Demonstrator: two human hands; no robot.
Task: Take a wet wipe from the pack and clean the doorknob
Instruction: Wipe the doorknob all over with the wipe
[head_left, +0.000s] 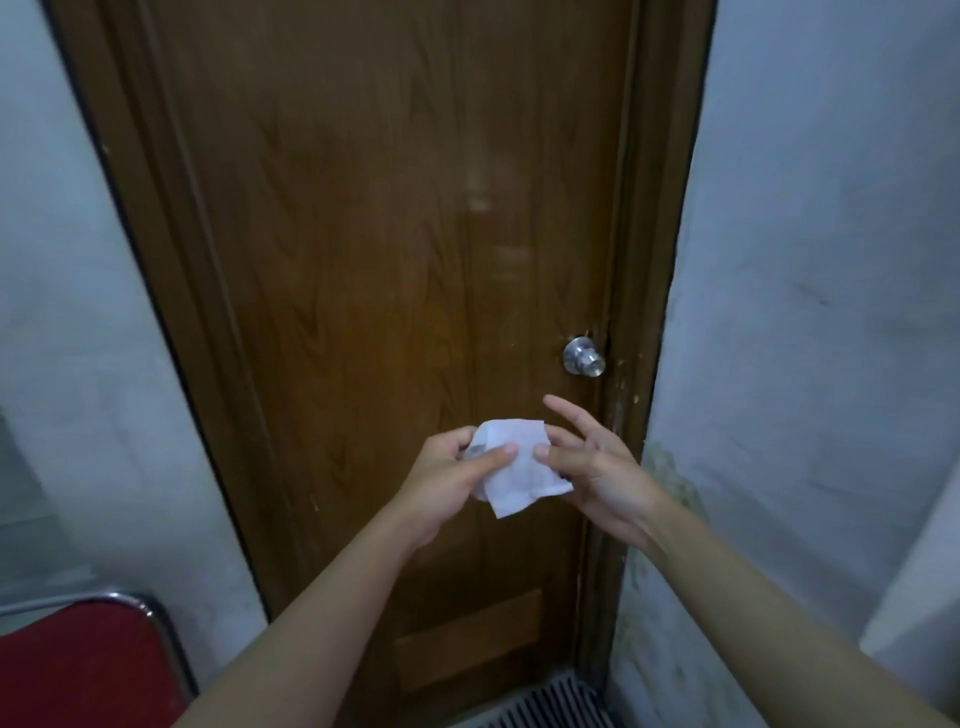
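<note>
both hands are pinching the white wet wipe: left hand curling its grip, right hand with fingers spread. the doorknob is sitting beyond, untouched.

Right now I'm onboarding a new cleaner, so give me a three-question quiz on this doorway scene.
1. True or false: the wet wipe is already touching the doorknob.
2. Which hands hold the wipe? A) left hand only B) right hand only C) both
3. Fill in: the knob sits near the door's ____ edge as seen.

Key: 1 false, it is held below the knob, apart from it. 2 C. 3 right.
</note>
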